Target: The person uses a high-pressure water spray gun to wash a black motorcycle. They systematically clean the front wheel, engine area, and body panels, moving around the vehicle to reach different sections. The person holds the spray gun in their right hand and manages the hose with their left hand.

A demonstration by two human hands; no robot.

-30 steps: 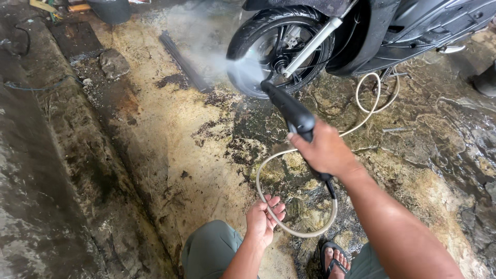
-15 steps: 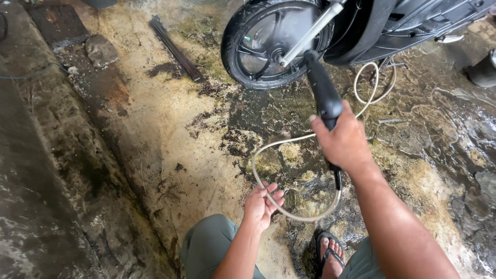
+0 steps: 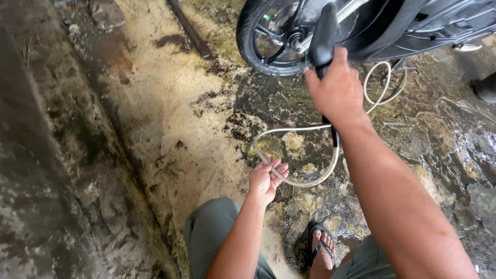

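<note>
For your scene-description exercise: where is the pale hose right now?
In the head view, the pale hose loops over the wet ground at centre, between the left hand and right hand, below the scooter wheel.

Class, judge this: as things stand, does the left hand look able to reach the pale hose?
Probably yes. The left hand hangs open right beside the hose loop on the wet ground, nothing between them.

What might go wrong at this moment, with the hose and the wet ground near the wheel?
The pale hose loops on the wet ground right beside the sandalled foot, so it may catch the foot. The ground looks wet and slimy, so a slip seems possible. The right hand holds the black spray gun very close to the front wheel; spray might bounce back. The left hand touches the hose only loosely.
</note>
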